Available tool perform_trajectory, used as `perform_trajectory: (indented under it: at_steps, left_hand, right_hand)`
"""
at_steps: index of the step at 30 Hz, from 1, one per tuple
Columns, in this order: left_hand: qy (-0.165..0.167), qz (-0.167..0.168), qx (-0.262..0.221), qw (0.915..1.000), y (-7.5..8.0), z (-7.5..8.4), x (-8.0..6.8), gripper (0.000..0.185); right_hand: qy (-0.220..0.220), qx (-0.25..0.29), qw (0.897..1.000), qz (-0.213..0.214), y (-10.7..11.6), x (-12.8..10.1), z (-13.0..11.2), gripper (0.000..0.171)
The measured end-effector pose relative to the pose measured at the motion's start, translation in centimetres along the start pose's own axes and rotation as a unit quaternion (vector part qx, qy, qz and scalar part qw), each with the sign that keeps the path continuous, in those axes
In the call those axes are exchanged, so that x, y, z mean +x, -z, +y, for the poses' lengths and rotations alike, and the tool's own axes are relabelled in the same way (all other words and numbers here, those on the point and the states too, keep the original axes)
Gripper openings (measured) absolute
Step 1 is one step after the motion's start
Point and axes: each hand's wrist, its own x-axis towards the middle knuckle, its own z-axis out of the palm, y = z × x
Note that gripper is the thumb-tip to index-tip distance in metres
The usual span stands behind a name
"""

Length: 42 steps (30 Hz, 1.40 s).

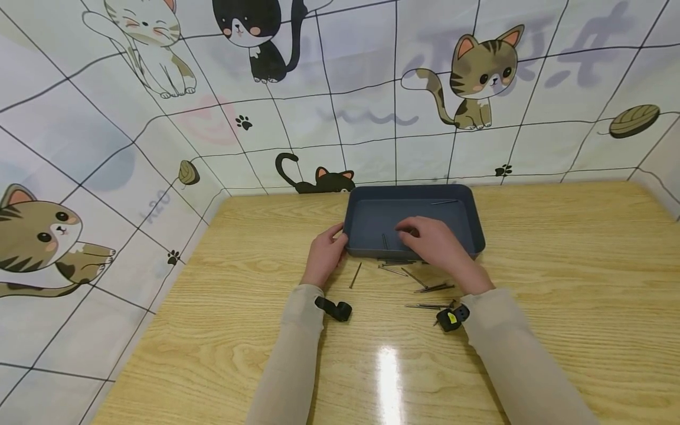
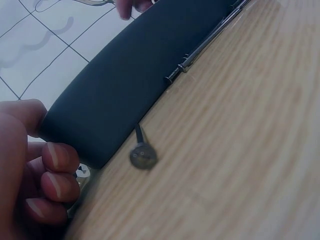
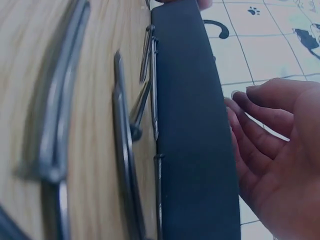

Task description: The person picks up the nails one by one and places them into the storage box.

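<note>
A dark blue-grey tray (image 1: 474,223) sits on the wooden table (image 1: 558,283). My left hand (image 1: 328,249) grips the tray's near left corner (image 2: 90,135), thumb on the rim and fingers (image 2: 59,156) curled beside it. Over the tray's front wall (image 3: 195,140) my right hand (image 1: 422,235) reaches inside with straight fingers (image 3: 267,131), and nothing shows in it. Two nails (image 1: 385,240) lie in the tray. Several more nails (image 1: 432,288) lie loose on the table before it, some against the wall (image 2: 207,42). One nail shows its head (image 2: 143,155) close to my left fingers.
Cat-patterned walls (image 1: 133,177) close the table in on the left and at the back. A single nail (image 1: 355,275) lies by my left wrist. Black wrist cameras (image 1: 336,309) sit on both forearms.
</note>
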Motion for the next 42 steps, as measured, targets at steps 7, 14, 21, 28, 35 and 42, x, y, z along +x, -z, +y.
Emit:
perform_trajectory:
  at_steps: [7,14,21,28,35,42]
  left_hand:
    - [-0.004,-0.001,0.0,1.0,0.1,0.0,-0.1,0.041]
    - [-0.006,-0.005,-0.001,1.0,0.2,0.1,0.0,0.042]
    - [-0.009,-0.005,0.006,0.9999,0.3,0.1,0.1,0.042]
    - [-0.008,-0.009,0.005,0.9999,0.3,0.1,0.1,0.042]
    - [-0.01,-0.008,0.005,0.9999,0.3,0.1,0.1,0.043]
    - [-0.013,-0.007,0.006,0.9999,0.2,-0.1,0.2,0.043]
  right_hand:
    - [0.017,-0.014,1.0,-0.01,-0.5,0.1,-1.7,0.028]
    - [0.044,-0.018,0.997,-0.056,-1.2,0.2,-3.0,0.029]
    - [0.087,-0.035,0.989,-0.115,-2.5,0.2,-4.0,0.027]
    - [0.117,-0.066,0.979,-0.154,-3.6,0.0,-4.5,0.031]
    - [0.128,-0.079,0.975,-0.162,-4.4,-0.2,-5.1,0.031]
    - [0.118,-0.087,0.973,-0.18,-4.9,-0.3,-5.4,0.032]
